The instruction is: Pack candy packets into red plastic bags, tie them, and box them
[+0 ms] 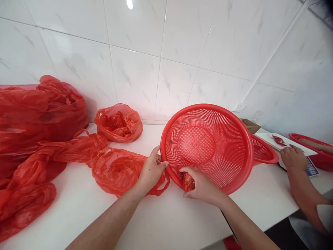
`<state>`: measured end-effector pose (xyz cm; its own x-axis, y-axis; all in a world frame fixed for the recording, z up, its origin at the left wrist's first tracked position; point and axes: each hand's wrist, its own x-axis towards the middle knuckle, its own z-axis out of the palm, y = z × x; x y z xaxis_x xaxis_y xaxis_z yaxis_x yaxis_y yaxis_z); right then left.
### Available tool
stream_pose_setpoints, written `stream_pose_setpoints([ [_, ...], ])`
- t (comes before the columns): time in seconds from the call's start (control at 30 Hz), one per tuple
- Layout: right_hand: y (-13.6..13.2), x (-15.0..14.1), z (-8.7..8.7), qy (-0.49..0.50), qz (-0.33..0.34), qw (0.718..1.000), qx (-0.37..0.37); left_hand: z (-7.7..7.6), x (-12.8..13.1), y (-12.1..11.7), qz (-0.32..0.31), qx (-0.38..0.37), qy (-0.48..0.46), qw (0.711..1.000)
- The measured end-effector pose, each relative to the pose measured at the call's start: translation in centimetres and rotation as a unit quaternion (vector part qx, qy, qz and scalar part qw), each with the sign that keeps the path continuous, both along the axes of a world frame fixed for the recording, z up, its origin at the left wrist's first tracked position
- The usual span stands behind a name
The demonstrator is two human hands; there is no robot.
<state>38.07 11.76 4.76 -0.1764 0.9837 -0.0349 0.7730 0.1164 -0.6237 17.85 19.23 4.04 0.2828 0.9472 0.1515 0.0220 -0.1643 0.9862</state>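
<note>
A large red plastic colander (218,156) is tipped up on the table, its open side facing me. My left hand (152,170) is closed on its left rim, with the thumb over the edge. At the lower rim, my right hand (199,182) closes around a small red packet (189,182) with a gold pattern; the far side of the packet is hidden. Just left of the colander lies an open red plastic bag (118,172), partly behind my left wrist. No loose items show inside the colander.
Red bags, one big and bulging (39,114) and one small (118,123), stand along the tiled wall. Another red basket (262,150) sits behind the colander. At right, a co-worker's hand (293,158) rests near a red packet on a white surface.
</note>
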Motion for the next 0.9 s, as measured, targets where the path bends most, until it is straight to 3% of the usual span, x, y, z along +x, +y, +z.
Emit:
stream_pose_setpoints([
  [0.27, -2.8, 0.5, 0.7, 0.038, 0.053, 0.994, 0.082, 0.4, 0.4, -0.4, -0.028, -0.017, 0.004, 0.999],
  [0.5, -4.1, 2.0, 1.0, 0.193, -0.045, 0.979, 0.039, 0.8, 1.0, -0.7, -0.059, -0.038, -0.011, 0.997],
  [0.67, -4.1, 2.2, 1.4, 0.342, -0.146, 0.924, 0.094, 1.5, 1.4, -1.2, -0.058, -0.061, -0.019, 0.996],
  [0.8, -3.4, 1.8, 2.1, 0.422, -0.214, 0.877, 0.087, 1.9, 1.4, -1.9, -0.047, -0.082, -0.03, 0.995],
  [0.9, -2.9, 1.7, 2.8, 0.512, -0.241, 0.822, 0.061, 1.9, 1.5, -2.1, -0.034, -0.104, -0.051, 0.993],
])
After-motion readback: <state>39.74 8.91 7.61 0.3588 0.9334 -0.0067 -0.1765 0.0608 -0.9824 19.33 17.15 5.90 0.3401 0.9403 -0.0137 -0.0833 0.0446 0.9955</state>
